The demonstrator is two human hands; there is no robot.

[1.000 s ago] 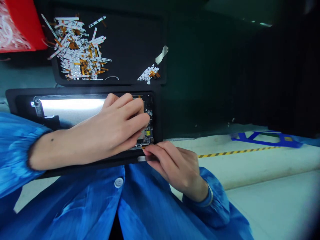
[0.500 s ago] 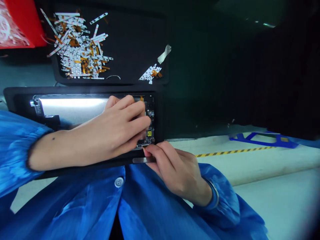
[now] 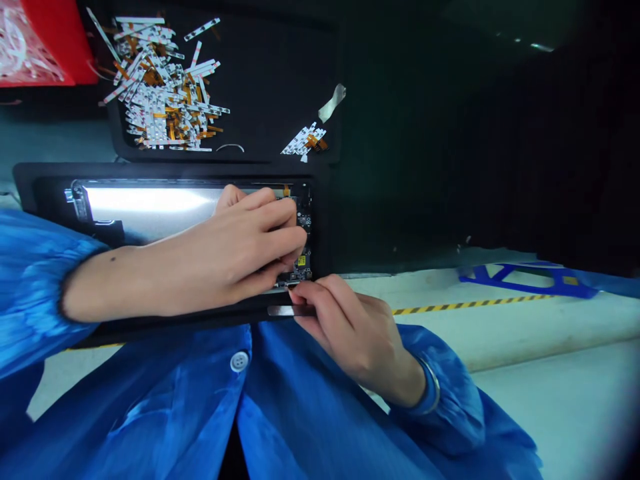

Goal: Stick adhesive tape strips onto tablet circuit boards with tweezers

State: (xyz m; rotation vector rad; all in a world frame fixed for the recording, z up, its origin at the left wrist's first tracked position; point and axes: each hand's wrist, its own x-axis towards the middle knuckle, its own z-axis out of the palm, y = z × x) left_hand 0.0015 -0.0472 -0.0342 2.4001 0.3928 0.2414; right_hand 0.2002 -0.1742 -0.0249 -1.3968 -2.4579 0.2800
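Mid-frame, the left hand curls, hold unclear; the right hand, pinched round a tool, might slip, scratching the board.

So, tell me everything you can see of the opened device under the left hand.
The opened device lies flat in a black tray, its insides showing: a shiny, metal-looking silver plate and, toward the right end, a dark circuit board with a small yellow square. An orange strip shows near the top edge. The left hand covers much of it; the right hand has fingertips at its lower right corner, exact contact unclear.
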